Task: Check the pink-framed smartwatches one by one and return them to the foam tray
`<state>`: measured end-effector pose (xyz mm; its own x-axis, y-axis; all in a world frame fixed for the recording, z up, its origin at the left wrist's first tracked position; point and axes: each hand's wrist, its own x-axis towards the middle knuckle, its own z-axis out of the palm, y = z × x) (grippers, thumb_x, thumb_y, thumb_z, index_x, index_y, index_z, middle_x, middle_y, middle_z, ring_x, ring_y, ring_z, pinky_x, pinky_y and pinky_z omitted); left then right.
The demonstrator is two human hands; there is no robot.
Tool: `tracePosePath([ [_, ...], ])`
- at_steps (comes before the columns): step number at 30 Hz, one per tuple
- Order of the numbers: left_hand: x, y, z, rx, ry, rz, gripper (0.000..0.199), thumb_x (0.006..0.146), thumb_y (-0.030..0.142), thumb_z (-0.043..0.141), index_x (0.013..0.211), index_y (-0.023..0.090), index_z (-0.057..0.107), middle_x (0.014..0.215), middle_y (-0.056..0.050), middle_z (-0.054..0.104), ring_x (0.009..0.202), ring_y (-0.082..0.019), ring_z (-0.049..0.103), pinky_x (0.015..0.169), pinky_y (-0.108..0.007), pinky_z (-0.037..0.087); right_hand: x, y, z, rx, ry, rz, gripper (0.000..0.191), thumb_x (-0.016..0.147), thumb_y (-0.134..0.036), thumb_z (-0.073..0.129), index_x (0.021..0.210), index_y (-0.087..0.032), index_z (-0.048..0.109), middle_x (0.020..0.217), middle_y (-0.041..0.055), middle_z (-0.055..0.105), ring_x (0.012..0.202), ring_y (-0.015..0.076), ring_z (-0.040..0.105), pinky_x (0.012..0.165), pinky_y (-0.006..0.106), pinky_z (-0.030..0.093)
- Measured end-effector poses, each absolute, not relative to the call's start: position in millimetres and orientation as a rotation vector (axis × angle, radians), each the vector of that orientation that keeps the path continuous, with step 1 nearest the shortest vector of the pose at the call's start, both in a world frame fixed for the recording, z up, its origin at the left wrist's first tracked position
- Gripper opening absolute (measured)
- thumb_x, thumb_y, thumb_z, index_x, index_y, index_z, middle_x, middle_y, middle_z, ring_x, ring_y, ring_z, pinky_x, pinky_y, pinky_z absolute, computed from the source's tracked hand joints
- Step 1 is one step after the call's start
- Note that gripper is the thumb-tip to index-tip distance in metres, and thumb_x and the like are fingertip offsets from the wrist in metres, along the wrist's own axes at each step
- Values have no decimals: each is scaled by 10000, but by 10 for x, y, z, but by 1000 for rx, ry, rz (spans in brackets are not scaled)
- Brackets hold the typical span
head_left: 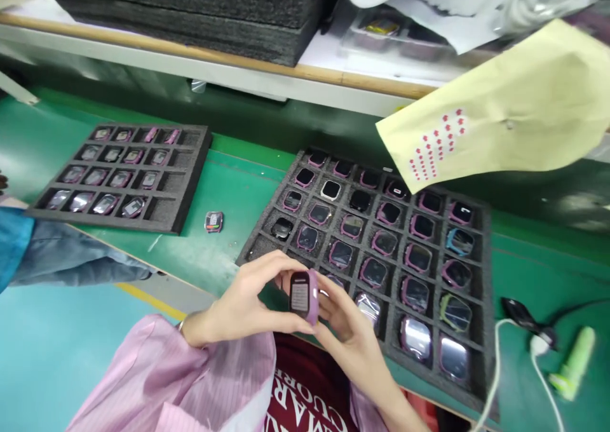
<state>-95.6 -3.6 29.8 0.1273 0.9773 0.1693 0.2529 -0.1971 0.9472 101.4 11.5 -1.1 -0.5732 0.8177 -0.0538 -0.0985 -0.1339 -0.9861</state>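
Note:
A purple-cased smartwatch (301,296), its screen lit with lines of text, is held up between both hands near the table's front edge. My left hand (260,302) grips it from the left with fingers and thumb. From the right, the fingers of my right hand (350,324) close on its purple side. Behind and right of the hands lies a large grey foam tray (483,292) with many watch faces in its compartments, mostly purple-framed. One small watch (214,222) with a lit screen rests on the green table (190,254), left of that tray.
A smaller foam tray (178,190) with watches stands at the left. White cables (495,362) and a green tube (579,356) lie at the right. Yellow paper (505,114) hangs from the shelf (229,60), which crosses the back. Another person's blue sleeve (14,241) shows at far left.

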Motion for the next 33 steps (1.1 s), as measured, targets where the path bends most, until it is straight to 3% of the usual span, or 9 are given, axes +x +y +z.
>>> tracePosePath([
  [4, -861, -45, 95, 1085, 994, 1170, 586, 609, 472, 818, 1065, 174, 602, 864, -41, 639, 771, -156, 605, 715, -258, 506, 1007, 130, 63, -792, -1403, 1715, 263, 881, -179, 663, 1130, -264, 653, 991, 55, 650, 825, 190, 664, 771, 304, 577],
  [10, -804, -106, -52, 859, 874, 1196, 626, 500, 308, 907, 1033, 155, 617, 958, -84, 686, 846, -205, 665, 748, -278, 552, 1136, 125, 59, -767, -1539, 1621, 389, 839, -134, 703, 1194, -275, 631, 973, 56, 615, 792, 183, 641, 723, 306, 564],
  [13, -795, -134, -48, 893, 843, 1191, 644, 511, 241, 903, 1079, 170, 609, 1020, -92, 678, 914, -218, 660, 805, -309, 558, 1161, 144, 77, -810, -1563, 1591, 336, 846, -171, 702, 1165, -265, 657, 909, 53, 614, 768, 186, 628, 699, 311, 558],
  [17, -771, -152, -64, 1072, 809, 1169, 615, 563, 187, 875, 1125, 203, 627, 1142, -109, 607, 1038, -243, 614, 893, -359, 535, 1149, 152, 147, -881, -1456, 1608, 147, 836, -188, 710, 972, -240, 730, 834, 47, 635, 691, 176, 621, 611, 285, 551],
  [22, -727, -202, -196, 1317, 854, 1235, 647, 593, 261, 863, 1188, 238, 610, 1105, -99, 609, 997, -229, 612, 842, -346, 549, 1133, 121, 187, -941, -1292, 1766, 177, 779, -162, 763, 938, -229, 727, 769, 12, 620, 570, 133, 590, 535, 253, 508],
  [26, -717, -231, -271, 1623, 898, 1281, 716, 629, 346, 831, 1274, 223, 545, 1111, -116, 638, 1001, -233, 614, 873, -370, 534, 1126, 125, 149, -961, -1275, 1826, 139, 745, -197, 799, 840, -205, 697, 690, -15, 574, 589, 118, 509, 549, 228, 422],
  [33, -732, -255, -218, 1821, 748, 1217, 675, 773, 339, 720, 1373, 250, 425, 1128, -115, 667, 973, -251, 651, 808, -371, 566, 1049, 137, 32, -861, -1195, 2087, 477, 598, -344, 891, 840, -197, 507, 713, -55, 430, 583, 105, 338, 509, 212, 288],
])
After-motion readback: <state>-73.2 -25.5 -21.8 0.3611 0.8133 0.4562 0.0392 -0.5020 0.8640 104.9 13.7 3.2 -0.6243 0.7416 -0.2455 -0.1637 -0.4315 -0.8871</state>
